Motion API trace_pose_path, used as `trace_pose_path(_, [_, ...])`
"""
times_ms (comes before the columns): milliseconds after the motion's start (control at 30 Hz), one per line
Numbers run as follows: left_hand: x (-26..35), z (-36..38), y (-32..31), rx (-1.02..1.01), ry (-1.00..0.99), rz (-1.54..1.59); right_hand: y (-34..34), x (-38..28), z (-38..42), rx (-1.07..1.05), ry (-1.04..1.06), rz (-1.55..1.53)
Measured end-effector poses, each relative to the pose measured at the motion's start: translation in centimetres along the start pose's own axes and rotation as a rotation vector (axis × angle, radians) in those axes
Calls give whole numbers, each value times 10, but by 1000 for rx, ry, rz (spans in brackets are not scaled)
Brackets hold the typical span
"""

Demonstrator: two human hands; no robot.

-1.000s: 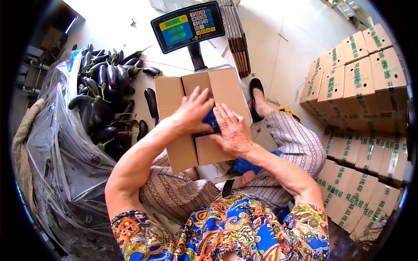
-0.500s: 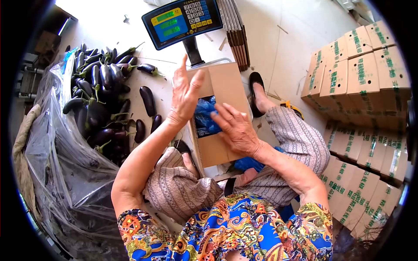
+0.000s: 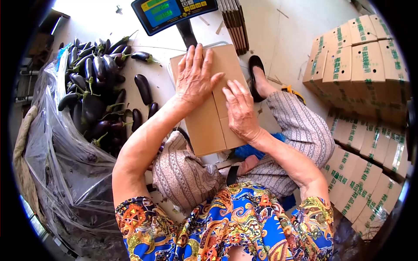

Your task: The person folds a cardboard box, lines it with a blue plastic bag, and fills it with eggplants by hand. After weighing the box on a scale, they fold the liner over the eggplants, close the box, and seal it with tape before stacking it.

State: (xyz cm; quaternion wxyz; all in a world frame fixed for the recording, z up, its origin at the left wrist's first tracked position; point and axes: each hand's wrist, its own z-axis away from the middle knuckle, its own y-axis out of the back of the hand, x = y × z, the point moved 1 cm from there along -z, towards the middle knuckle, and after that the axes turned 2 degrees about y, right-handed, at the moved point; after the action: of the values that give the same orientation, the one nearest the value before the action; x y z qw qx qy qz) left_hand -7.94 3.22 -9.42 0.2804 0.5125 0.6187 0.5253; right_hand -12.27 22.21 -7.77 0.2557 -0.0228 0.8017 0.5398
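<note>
Your left hand (image 3: 196, 80) lies flat and spread, closed around nothing, its fingers stretched over the left flap of a brown, rectangular cardboard box (image 3: 204, 130). Your right hand (image 3: 241, 111), also unclenched with fingers slightly bent, rests on the right flap; how hard either presses cannot be told. The flaps meet in a seam between your hands, so a palm on each side probably stops either flap from springing up. Beneath your hands, the box covers most of a pale scale platform (image 3: 218, 43). Just past your left fingertips, a black-and-blue electronic display (image 3: 172, 15) stands on a dark post (image 3: 186, 35), presumably raised so you can read it over the box. Nearer your body than your right hand is crumpled blue plastic (image 3: 250, 152). Left of your left hand, glossy dark-purple eggplants (image 3: 102, 78) lie heaped beside transparent plastic sheeting (image 3: 74, 152), perhaps for easy reach. Well right of your right hand, green-lettered brown cartons (image 3: 365, 63) stand stacked, likely to save floor space.
</note>
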Motion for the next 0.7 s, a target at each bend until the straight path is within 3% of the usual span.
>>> trace_pose_path(400, [1,-4,-4,99,42,-27,-1,-3,-2,73,2,-131])
trace_pose_path(433, [1,-5,-4,105,40,-54,10,3,-10,0,39,-232])
trace_pose_path(533, [-5,-8,-8,125,18,-64,95,21,-33,-2,179,-34])
trace_pose_path(600, [-10,-10,-15,146,9,-64,167,38,-40,-38,144,-39])
trace_pose_path(667, [-6,-10,-8,112,25,-79,218,57,-30,-21,-251,-93])
trace_pose_path(700, [-5,-11,-5,98,37,-76,229,75,-21,-31,-333,-50])
